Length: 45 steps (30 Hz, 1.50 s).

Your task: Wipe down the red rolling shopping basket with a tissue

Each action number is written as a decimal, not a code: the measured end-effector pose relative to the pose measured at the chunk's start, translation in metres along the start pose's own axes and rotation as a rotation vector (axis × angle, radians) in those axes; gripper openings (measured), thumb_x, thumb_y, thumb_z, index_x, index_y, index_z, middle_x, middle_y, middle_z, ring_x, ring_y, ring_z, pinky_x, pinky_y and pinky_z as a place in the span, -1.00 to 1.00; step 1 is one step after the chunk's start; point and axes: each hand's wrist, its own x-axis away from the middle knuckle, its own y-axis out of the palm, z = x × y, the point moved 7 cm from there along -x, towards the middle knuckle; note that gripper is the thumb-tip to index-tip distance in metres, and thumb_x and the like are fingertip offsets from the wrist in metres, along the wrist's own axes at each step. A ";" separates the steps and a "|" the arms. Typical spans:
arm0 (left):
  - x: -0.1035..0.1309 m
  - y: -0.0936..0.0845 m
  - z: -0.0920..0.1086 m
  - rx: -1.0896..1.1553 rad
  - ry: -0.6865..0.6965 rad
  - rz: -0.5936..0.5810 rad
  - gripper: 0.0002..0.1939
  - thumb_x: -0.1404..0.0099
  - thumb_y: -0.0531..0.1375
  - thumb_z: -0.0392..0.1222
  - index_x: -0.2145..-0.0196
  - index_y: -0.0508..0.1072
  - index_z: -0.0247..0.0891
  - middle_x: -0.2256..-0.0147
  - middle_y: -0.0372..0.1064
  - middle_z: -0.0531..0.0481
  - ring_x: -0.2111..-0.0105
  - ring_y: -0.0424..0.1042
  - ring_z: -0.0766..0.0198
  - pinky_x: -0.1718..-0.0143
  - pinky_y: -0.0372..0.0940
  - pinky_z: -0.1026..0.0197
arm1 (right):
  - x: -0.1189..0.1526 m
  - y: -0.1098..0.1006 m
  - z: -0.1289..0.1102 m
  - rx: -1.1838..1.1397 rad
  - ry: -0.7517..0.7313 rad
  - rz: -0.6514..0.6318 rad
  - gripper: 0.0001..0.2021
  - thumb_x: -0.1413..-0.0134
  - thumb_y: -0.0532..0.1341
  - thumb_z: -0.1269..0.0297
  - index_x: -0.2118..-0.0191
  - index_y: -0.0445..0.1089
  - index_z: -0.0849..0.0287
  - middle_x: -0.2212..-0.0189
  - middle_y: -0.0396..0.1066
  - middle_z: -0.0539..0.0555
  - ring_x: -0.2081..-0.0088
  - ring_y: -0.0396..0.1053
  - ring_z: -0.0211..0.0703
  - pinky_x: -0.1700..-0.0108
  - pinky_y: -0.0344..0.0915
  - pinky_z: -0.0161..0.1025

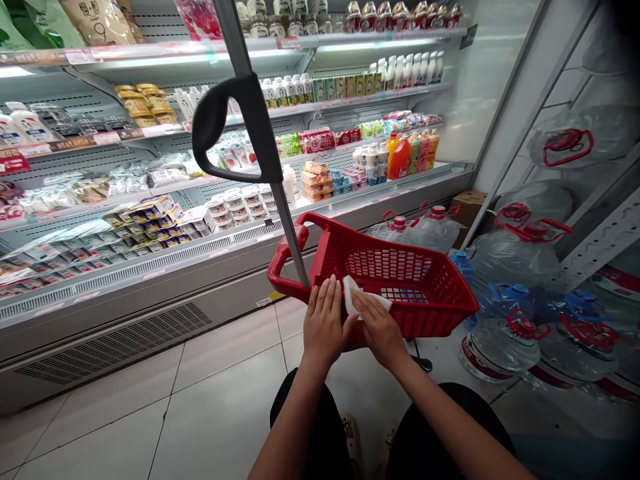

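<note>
In front of my knees stands a red plastic shopping basket point(425, 320) with a lattice wall and a tall grey pull handle point(270, 133) rising from its left end. My left hand point(324, 317) lies with fingers stretched out against the basket's near side, close to the handle's foot. A white cloth or tissue point(353, 293) is under my right hand point(376, 323), which presses it on the near rim. Some of the cloth is hidden by the fingers. The visible inside of the basket holds nothing I can make out.
An open refrigerated display case point(200, 293) with packed shelves runs along the back. Large water bottles point(505, 340) with red handles crowd the right side, and more stand behind the basket. A cardboard box point(467, 207) sits at the case's right end. The floor is tiled point(225, 413).
</note>
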 end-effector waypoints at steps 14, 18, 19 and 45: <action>0.004 0.035 0.022 -0.006 -0.019 -0.031 -0.24 -0.51 0.05 0.14 -0.50 -0.06 -0.21 -0.50 -0.21 -0.05 -0.50 -0.22 0.06 -0.49 -0.12 -0.09 | 0.051 -0.034 0.075 0.232 0.122 0.007 -0.35 -0.37 -0.07 0.42 -0.52 -0.09 0.12 -0.35 0.27 0.18 -0.35 0.23 0.04 -0.40 0.12 0.16; 0.004 0.044 0.026 -0.025 0.018 -0.044 -0.30 -0.54 0.00 -0.04 -0.51 -0.13 -0.21 -0.51 -0.24 0.00 -0.50 -0.23 0.13 -0.50 -0.15 -0.05 | 0.012 0.000 0.030 0.153 0.022 -0.034 -0.32 -0.34 -0.07 0.47 -0.53 -0.14 0.12 -0.37 0.25 0.14 -0.36 0.21 0.02 -0.40 0.14 0.12; 0.004 0.044 0.024 -0.028 0.027 -0.042 -0.31 -0.54 -0.01 -0.10 -0.52 -0.14 -0.20 -0.51 -0.24 0.01 -0.50 -0.23 0.16 -0.51 -0.16 -0.04 | 0.009 0.002 0.027 0.153 0.015 -0.029 -0.31 -0.33 -0.07 0.48 -0.53 -0.12 0.13 -0.36 0.26 0.14 -0.35 0.22 0.02 -0.40 0.16 0.11; -0.019 0.070 0.009 0.082 -0.013 -0.050 -0.30 -0.46 0.10 -0.16 -0.48 0.04 -0.01 -0.51 -0.25 0.02 -0.50 -0.23 0.02 -0.48 -0.11 -0.13 | 0.031 -0.024 0.070 0.243 0.119 -0.080 -0.54 -0.41 -0.05 0.36 -0.31 0.31 0.23 -0.20 0.45 0.21 -0.17 0.41 0.06 -0.24 0.31 0.06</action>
